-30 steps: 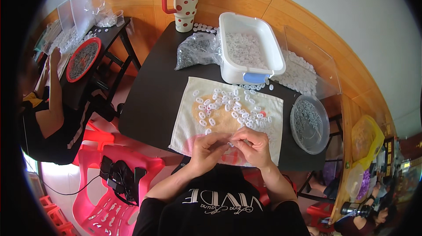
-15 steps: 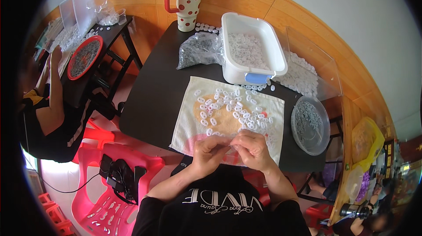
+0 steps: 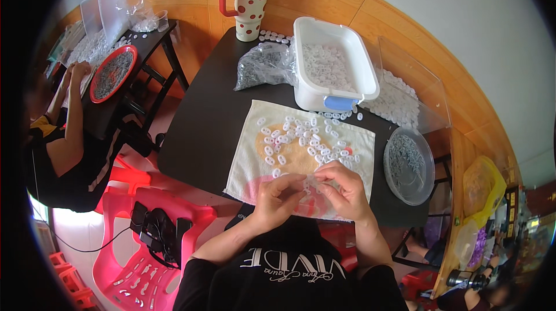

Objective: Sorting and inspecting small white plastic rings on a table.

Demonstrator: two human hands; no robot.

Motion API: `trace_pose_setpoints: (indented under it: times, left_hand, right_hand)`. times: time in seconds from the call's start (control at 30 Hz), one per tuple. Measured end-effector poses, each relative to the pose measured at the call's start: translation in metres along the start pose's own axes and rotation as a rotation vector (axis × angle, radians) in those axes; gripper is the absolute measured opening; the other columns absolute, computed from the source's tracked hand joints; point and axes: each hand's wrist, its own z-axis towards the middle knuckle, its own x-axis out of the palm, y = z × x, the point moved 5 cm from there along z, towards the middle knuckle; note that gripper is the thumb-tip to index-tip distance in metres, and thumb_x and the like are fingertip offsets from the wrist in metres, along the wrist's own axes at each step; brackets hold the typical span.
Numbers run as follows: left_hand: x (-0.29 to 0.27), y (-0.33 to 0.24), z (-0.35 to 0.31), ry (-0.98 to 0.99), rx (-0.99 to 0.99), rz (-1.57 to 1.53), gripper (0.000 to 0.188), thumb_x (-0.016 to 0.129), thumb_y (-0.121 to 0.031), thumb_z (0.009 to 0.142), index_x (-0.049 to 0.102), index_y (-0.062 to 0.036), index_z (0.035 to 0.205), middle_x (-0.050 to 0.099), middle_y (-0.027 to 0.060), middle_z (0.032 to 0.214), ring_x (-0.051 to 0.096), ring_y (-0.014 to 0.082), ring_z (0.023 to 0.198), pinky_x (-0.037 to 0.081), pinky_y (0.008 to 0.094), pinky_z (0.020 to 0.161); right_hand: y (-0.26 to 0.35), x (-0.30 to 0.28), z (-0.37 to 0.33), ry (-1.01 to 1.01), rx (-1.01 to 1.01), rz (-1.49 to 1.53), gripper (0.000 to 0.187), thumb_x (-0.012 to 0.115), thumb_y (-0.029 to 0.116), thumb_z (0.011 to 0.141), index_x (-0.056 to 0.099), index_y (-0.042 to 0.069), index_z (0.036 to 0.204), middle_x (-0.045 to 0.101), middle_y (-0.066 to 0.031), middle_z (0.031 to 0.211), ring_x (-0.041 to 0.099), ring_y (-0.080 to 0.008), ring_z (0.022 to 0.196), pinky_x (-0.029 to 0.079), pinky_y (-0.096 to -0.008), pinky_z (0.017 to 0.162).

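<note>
Above the near edge of a pale towel point(image 3: 240, 160), my left hand point(image 3: 278, 199) and my right hand point(image 3: 346, 195) are close together, fingertips almost meeting. Both are closed in a pinch. Whitish small pieces point(image 3: 311, 184) show at the fingertips, too small and blurred to tell exactly what each hand grips. Beyond my fingers, many small white oval plastic pieces with two holes point(image 3: 282, 159) lie scattered on the towel, thickest at its middle and right.
A white tub point(image 3: 365, 76) of white pieces stands behind the towel, beside a clear bag of grey parts point(image 3: 260, 67) and a dotted tumbler point(image 3: 251, 9). At right are a round tray point(image 3: 428, 177) of grey parts and a clear bin point(image 3: 431, 105). A co-worker sits at left.
My hands have drawn slightly apart; the right has shifted a little to the right, its fingers more extended. The co-worker's hands at left have also moved.
</note>
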Motion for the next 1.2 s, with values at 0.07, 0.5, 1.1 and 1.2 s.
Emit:
trace_pose_setpoints:
  times: [0.07,0.5,1.1,1.2]
  left_hand:
    - [0.000,0.001,-0.001,-0.004,-0.006,-0.009,0.039,0.067,0.012,0.088,0.062,0.0008,0.124,0.066,0.0009,0.089,0.061,0.0043,0.078,0.051,0.0186,0.067]
    - [-0.016,-0.015,-0.001,-0.177,-0.013,-0.114,0.014,0.065,0.014,0.087,0.070,0.0050,0.097,0.066,0.0048,0.092,0.064,0.0087,0.075,0.051,0.0207,0.065]
    - [-0.013,-0.001,-0.003,-0.154,-0.057,-0.192,0.025,0.065,0.013,0.088,0.068,0.0037,0.110,0.069,0.0051,0.097,0.064,0.0064,0.081,0.052,0.0195,0.068]
    - [-0.013,0.001,-0.004,-0.153,-0.039,-0.218,0.028,0.065,0.013,0.089,0.067,0.0027,0.116,0.069,0.0048,0.098,0.065,0.0066,0.084,0.052,0.0196,0.069]
  right_hand:
    - [0.006,0.006,0.004,0.040,-0.022,-0.070,0.023,0.063,-0.013,0.081,0.066,-0.003,0.102,0.066,-0.0124,0.099,0.066,-0.0223,0.083,0.052,-0.0303,0.073]
    - [-0.020,0.003,0.005,-0.011,-0.092,-0.476,0.023,0.062,-0.014,0.073,0.064,-0.002,0.093,0.065,-0.0122,0.087,0.063,-0.0311,0.079,0.052,-0.0366,0.070]
    - [-0.013,0.007,0.026,0.019,-0.095,-0.275,0.016,0.063,-0.008,0.082,0.064,0.000,0.095,0.060,-0.0089,0.088,0.060,-0.0222,0.079,0.049,-0.0302,0.072]
    - [-0.023,0.013,0.014,-0.013,0.156,0.180,0.014,0.063,-0.012,0.087,0.066,-0.003,0.098,0.063,-0.0066,0.090,0.058,-0.0142,0.080,0.045,-0.0246,0.074]
